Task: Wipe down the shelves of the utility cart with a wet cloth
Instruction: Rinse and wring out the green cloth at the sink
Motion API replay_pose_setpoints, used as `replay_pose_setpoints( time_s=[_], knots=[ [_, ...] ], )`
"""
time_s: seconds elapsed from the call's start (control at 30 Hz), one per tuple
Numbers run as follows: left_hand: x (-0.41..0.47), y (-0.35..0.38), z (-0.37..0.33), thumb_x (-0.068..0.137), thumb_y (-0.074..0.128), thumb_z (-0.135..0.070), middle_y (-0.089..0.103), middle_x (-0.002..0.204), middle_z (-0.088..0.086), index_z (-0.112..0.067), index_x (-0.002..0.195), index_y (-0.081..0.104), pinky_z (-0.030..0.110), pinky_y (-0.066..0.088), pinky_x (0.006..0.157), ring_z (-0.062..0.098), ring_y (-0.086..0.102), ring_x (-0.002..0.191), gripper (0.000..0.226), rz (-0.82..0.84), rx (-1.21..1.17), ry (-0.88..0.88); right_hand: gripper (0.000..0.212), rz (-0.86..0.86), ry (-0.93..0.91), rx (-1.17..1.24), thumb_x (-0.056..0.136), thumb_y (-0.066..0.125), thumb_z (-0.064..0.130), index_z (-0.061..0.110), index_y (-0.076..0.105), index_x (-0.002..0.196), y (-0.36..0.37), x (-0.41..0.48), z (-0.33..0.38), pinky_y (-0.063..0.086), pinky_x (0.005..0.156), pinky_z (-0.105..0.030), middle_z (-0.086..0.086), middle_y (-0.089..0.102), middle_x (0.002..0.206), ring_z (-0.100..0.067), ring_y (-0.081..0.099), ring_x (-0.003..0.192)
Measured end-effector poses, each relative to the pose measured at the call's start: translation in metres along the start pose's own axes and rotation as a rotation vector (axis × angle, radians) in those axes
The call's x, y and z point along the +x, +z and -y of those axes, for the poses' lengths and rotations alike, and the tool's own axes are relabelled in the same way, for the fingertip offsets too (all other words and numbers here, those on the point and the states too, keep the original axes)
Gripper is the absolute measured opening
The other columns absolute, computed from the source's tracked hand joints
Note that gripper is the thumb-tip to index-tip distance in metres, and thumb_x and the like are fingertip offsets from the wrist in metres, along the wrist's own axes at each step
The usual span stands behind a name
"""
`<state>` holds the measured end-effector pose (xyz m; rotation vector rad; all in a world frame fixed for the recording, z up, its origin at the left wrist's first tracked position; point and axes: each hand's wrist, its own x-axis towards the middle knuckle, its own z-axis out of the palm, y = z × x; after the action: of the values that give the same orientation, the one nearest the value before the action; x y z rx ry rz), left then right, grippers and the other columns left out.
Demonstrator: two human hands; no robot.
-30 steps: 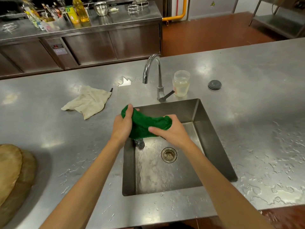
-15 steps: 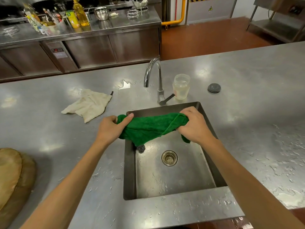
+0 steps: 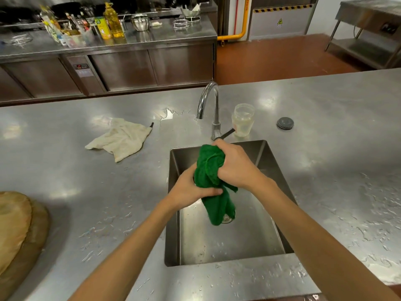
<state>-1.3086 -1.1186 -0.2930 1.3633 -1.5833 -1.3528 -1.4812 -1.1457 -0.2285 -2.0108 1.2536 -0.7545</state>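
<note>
A green cloth point(image 3: 209, 168) hangs bunched over the steel sink point(image 3: 269, 161), its lower end dangling above the drain. My right hand point(image 3: 235, 166) grips the upper part of the cloth. Just below it, my left hand point(image 3: 191, 189) is wrapped round the cloth's middle. Both hands are close together over the sink's back half. No utility cart is in view.
A curved tap point(image 3: 209, 105) stands behind the sink, with a clear jar point(image 3: 243, 120) and a dark round lid point(image 3: 285, 123) to its right. A cream rag point(image 3: 120, 139) lies on the wet steel counter point(image 3: 336, 161) to the left. Round wooden boards point(image 3: 15, 231) sit at the far left.
The cloth was stretched sideways between my hands; now it is bunched upright. My right hand moved left and higher, my left hand moved right beneath it.
</note>
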Motion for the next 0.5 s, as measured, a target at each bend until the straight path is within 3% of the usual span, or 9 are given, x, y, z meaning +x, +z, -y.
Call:
replay_pose_setpoints(
  time_s=[0.17,0.3,0.4,0.5],
  knots=[
    [0.006,-0.008,-0.006,0.070,0.085,-0.013,0.068,0.088,0.005,-0.010,0.099,0.060,0.030,0.056,0.073,0.013,0.065,0.079,0.038,-0.289,0.117,-0.027,0.043,-0.053,0.110,-0.133,0.075,0.076,0.030,0.016,0.057,0.111,-0.008,-0.007,-0.021,0.052,0.077,-0.038,0.000,0.060,0.103,-0.019,0.058,0.093],
    [0.005,-0.011,-0.018,0.083,0.073,-0.002,0.068,0.095,0.002,-0.011,0.108,0.060,0.018,0.053,0.069,0.007,0.066,0.083,0.030,-0.351,0.067,0.018,0.092,0.112,0.199,-0.129,0.064,0.087,0.041,0.019,0.040,0.140,-0.001,-0.017,-0.028,0.046,0.100,-0.034,0.004,0.050,0.129,-0.015,0.050,0.120],
    [0.004,-0.016,-0.025,0.083,0.066,0.001,0.067,0.104,0.001,-0.016,0.114,0.058,0.025,0.054,0.079,0.014,0.065,0.096,0.036,-0.366,0.046,0.029,0.122,0.280,0.205,0.113,0.063,0.090,0.040,0.029,0.012,0.156,0.008,-0.018,-0.019,0.030,0.112,-0.027,0.017,0.030,0.145,-0.001,0.031,0.132],
    [0.001,-0.021,-0.030,0.080,0.070,-0.001,0.067,0.108,0.005,-0.015,0.118,0.057,0.032,0.058,0.081,0.019,0.068,0.099,0.043,-0.367,-0.042,-0.001,0.118,0.278,0.178,0.496,0.063,0.089,0.046,0.032,0.017,0.156,0.019,-0.010,-0.009,0.034,0.114,-0.026,0.014,0.033,0.153,0.001,0.035,0.138]
  ],
)
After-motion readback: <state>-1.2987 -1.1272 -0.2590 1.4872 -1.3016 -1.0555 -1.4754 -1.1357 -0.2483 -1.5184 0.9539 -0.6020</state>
